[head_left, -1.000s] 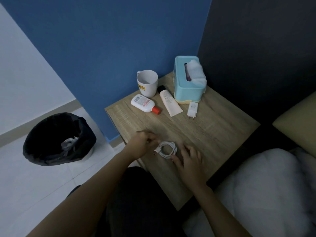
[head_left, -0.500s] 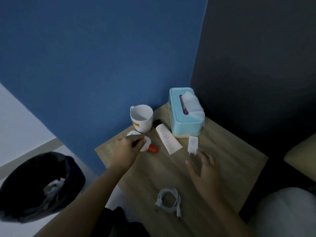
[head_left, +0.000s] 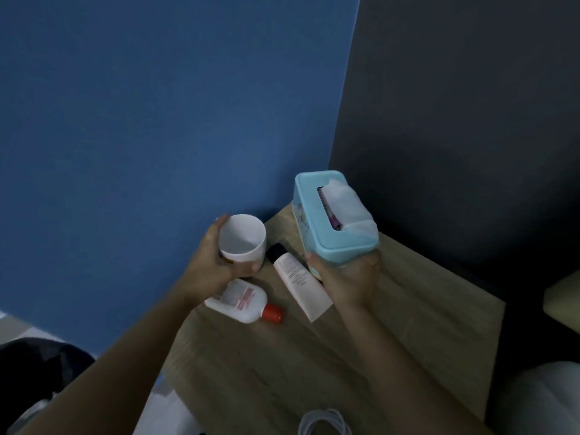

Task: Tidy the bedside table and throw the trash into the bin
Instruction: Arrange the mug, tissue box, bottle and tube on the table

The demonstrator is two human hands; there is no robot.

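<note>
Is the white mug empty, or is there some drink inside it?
Empty. The view looks straight down into the white mug, held in the left hand, and shows only its clean white inner wall and bottom.

Blue wall (head_left: 157,120) fills the left and top of view, matte, no marks. It meets a dark grey wall (head_left: 470,120) at a vertical corner, top centre-right. Beige cushion (head_left: 566,296) pokes in at the right edge, only a corner visible, lying vs. propped can't tell. Below it, btm right, white bedding (head_left: 539,400), soft and rumpled. Pale floor (head_left: 157,412) shows btm left, w/ another sliver at the far left edge under the blue wall.
</note>
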